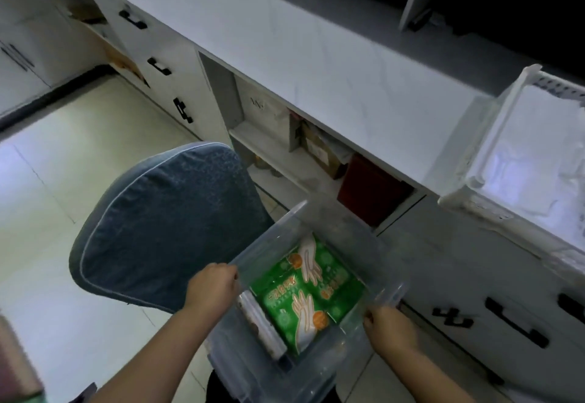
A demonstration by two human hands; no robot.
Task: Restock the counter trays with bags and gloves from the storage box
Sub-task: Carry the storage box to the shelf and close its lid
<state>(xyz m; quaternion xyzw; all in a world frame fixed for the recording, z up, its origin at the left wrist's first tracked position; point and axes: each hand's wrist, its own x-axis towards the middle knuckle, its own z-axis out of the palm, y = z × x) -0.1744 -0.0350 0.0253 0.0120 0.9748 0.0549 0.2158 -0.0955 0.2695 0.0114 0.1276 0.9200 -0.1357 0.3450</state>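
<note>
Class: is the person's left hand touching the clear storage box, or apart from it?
Touching. The head view shows the left hand gripping the left rim of the clear storage box, its fingers curled over the edge.

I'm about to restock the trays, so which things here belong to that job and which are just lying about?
Job: clear storage box, gripped by left hand and right hand; green glove packs and roll inside it; white counter tray.
Lying about: blue chair cushion; red box; black drawer handles.
</note>
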